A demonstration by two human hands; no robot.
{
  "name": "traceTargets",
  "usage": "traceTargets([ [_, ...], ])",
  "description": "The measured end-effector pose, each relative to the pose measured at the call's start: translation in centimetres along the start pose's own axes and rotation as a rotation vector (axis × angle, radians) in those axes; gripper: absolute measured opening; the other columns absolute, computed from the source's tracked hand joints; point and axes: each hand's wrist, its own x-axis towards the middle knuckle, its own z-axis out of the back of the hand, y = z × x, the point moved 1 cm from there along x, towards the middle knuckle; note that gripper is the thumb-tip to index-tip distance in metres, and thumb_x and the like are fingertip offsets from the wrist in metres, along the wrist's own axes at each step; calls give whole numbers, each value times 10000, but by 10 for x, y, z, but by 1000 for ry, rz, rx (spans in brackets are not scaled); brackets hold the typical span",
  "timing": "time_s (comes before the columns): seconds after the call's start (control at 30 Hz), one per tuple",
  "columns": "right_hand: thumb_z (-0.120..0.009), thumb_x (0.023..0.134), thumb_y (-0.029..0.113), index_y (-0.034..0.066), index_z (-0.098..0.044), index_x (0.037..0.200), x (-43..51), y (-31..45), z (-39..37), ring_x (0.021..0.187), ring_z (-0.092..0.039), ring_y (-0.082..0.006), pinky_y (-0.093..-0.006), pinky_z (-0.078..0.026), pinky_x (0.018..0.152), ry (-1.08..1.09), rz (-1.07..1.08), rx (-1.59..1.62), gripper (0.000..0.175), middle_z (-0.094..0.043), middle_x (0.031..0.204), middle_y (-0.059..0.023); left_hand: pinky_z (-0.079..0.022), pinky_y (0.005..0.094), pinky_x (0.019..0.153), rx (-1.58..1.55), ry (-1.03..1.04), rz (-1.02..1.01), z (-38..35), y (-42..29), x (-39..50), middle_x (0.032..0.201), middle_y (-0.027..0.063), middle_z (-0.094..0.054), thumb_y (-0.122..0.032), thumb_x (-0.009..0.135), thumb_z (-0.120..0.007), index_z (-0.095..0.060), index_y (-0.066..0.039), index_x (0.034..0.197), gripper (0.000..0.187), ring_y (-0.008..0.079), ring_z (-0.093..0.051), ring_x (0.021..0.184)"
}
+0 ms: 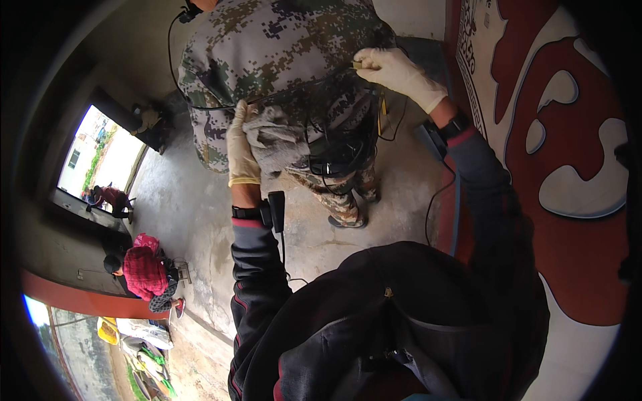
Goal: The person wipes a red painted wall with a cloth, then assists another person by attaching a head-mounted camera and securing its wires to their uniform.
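My left hand [242,153], in a pale thin glove, grips a crumpled grey cloth [278,138]. Its fingertips touch a black cable [215,107] that crosses the back of a person's camouflage jacket [296,55]. At the right side of that back, my right hand [398,75], gloved too, pinches a small yellow piece [356,65] beside the cable; whether the two are joined I cannot tell. Below, a black waist pouch [341,163] with tangled leads hangs at the person's hips. Black devices are strapped to both my wrists.
A red-and-white painted wall [562,150] rises close on the right. Grey concrete floor [195,200] spreads to the left. Someone in a red checked shirt [144,270] sits on a stool; another person [113,197] bends near the doorway. Sacks [143,333] lie at lower left.
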Motion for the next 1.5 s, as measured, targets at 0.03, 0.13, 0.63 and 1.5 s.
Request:
traceTargets([
  [0.03,-682,875,142,20,-604,1156,2,-3,-3,695,-627,-164,-305,-496,645,-26,64,-44,316,-668,820,-74,-573,377,767,0,95,-130,1,-4,0,957,117,-661,-307,934,-635,-567,-15,1274,454,253,-670,837],
  [0.13,-688,867,132,17,-590,1155,7,-12,-14,647,-575,-225,-322,-485,623,-21,123,-132,325,-596,724,-98,-529,262,674,136,65,-339,5,-26,2,806,-19,-537,-251,932,-627,-645,-16,1175,339,117,-586,735],
  [0.63,-695,842,316,10,-607,1006,-25,-34,-16,784,-640,-376,-442,-494,677,-177,-46,-250,357,-652,842,-179,-470,310,772,1121,366,-880,-131,-112,90,864,37,-686,-217,935,-627,-713,-8,1032,246,141,-591,796],
  [1.5,-700,879,295,-15,-620,988,-1,-68,-40,771,-651,-268,-352,-500,709,-255,-276,56,338,-673,867,-170,-478,405,866,1844,510,-336,-159,-17,148,995,281,-671,-698,745,-675,-694,68,960,796,389,-633,1015],
])
